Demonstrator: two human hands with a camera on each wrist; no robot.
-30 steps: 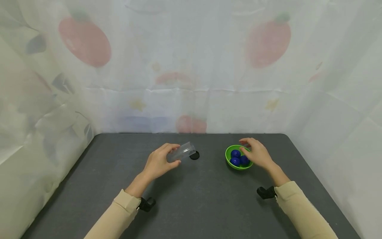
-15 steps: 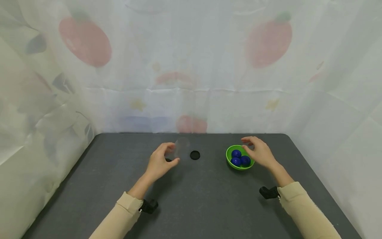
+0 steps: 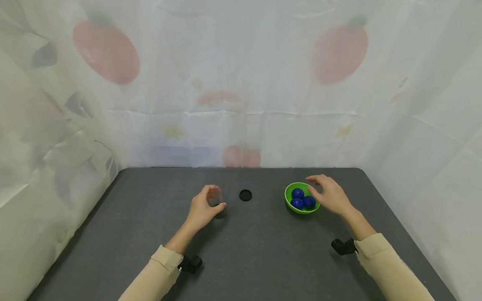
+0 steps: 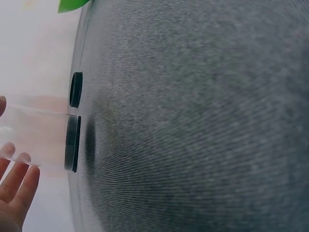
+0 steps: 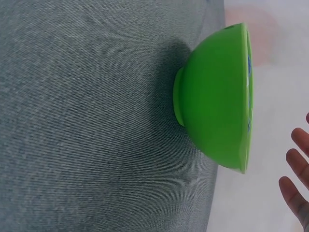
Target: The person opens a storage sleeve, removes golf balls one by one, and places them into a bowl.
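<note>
i am holding a clear plastic cup [image 3: 222,200] in my left hand [image 3: 203,209], fingers and thumb curled round its wall, and it is standing upright on the dark surface [image 3: 256,255], just left of a small black disc [image 3: 245,195]. in the left wrist view the cup [image 4: 41,137] is showing its dark base against the surface while my fingertips [image 4: 19,181] are lying along its side. it is looking thin-walled and very light, so i am judging it easy to tip and easy to crush; the wall is smooth and probably a little slippery, so a soft wrap round the middle or lower part seems safer than a pinch at the rim.

my right hand [image 3: 329,194] is hovering with loose, spread fingers at the right edge of the green bowl [image 3: 289,200], gripping nothing. three blue balls [image 3: 303,200] are sitting in the bowl. they are looking hard, smooth and round, likely to roll out of a careless grip, so i would be taking one from above between fingertips and thumb. the bowl [image 5: 217,101] is standing on a narrow foot and seems light, so a push on its rim could slide or tip it.
</note>
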